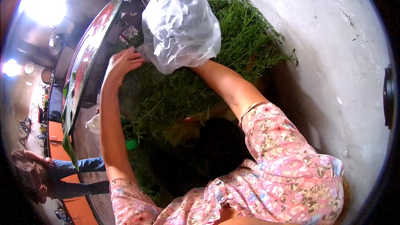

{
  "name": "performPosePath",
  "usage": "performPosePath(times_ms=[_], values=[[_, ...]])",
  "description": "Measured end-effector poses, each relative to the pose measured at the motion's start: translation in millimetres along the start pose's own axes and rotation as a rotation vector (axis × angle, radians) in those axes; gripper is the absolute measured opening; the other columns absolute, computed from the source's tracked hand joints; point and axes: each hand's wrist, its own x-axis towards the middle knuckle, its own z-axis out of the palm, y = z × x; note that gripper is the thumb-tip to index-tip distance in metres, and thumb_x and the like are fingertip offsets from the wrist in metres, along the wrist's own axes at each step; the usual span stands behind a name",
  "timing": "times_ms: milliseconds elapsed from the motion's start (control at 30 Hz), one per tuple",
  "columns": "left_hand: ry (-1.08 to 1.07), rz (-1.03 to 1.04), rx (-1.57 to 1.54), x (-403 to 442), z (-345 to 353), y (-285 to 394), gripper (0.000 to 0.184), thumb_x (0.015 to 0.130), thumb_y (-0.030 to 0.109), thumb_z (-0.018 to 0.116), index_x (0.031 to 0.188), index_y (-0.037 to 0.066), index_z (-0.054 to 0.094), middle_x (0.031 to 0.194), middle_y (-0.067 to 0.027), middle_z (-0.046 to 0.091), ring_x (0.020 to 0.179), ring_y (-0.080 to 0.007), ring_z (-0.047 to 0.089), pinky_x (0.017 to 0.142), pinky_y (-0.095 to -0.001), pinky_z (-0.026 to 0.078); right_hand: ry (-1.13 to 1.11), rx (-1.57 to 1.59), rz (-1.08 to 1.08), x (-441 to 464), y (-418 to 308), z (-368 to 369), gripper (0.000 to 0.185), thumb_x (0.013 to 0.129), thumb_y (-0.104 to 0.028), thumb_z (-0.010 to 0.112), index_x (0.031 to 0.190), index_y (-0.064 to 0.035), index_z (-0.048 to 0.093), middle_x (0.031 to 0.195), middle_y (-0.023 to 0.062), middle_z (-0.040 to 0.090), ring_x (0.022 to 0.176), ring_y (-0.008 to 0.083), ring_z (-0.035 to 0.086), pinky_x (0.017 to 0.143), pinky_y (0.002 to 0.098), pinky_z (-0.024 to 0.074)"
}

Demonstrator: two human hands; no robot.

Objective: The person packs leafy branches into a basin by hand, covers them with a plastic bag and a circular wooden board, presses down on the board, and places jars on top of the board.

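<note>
Translucent white plastic, crumpled and bulging, forms the bag (181,27) under inspection; it stands raised above a mass of feathery, fine-leaved green plants (250,29). Bare right forearm (225,83) runs up to the lower edge of the bag, where the right hand is lost from sight. Whether that hand is inside the plastic or behind it, and whether its fingers are clenched, cannot be determined.

Left hand (123,64) is at the near left side of the bag, fingers extended and lightly bent towards the film. Contact or a pinch on the edge cannot be confirmed. Both arms emerge from a pink floral-print garment (287,158).

Surroundings: rough pale grey wall (333,50) to the right; glossy red tabletop with a curved green rim (93,43) to the left, a long green leaf (68,118) hanging at its edge. Beyond, a person in blue jeans (81,166) stands beside orange cabinets (58,131).

Assessment: the step in hand appears to be handling or spreading the bag over the greenery. The next move would seem to call for a sure hold on the rim by the left fingers, with the thin film kept from snagging on the stems.
</note>
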Motion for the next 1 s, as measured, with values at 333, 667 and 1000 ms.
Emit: performPosePath(times_ms=[333,667,1000], values=[[0.416,1.067,1.002,63,140,49,0.054,0.087,0.044,0.057,0.133,0.018,0.048,0.134,-0.0155,0.048,0.111,-0.0334,0.057,0.094,-0.048,0.044,-0.336,-0.16,0.041,-3,-19,-3,0.045,0.089,-0.043,0.049,0.122,-0.0125,0.05,0.124,0.0095,0.05,0.113,0.0234,0.049,0.097,0.0412,0.0411],[0.043,0.691,0.502,96,83,76,0.063,0.082,0.052,0.061,0.118,0.0,0.057,0.123,-0.0169,0.056,0.108,-0.0261,0.057,0.084,-0.0405,0.049,-0.169,-0.235,0.068,-13,-6,17,0.042,0.091,-0.043,0.04,0.125,-0.0182,0.045,0.126,0.0063,0.047,0.116,0.0233,0.043,0.099,0.0428,0.0334],[0.064,0.643,0.077,44,75,92,0.04,0.094,0.031,0.046,0.119,0.001,0.052,0.115,-0.0182,0.058,0.108,-0.0278,0.056,0.094,-0.0407,0.046,-0.694,-0.25,-0.016,-10,-30,-20,0.053,0.093,-0.058,0.021,0.141,-0.038,0.027,0.148,-0.0016,0.029,0.137,0.0313,0.021,0.11,0.0556,0.0052]])
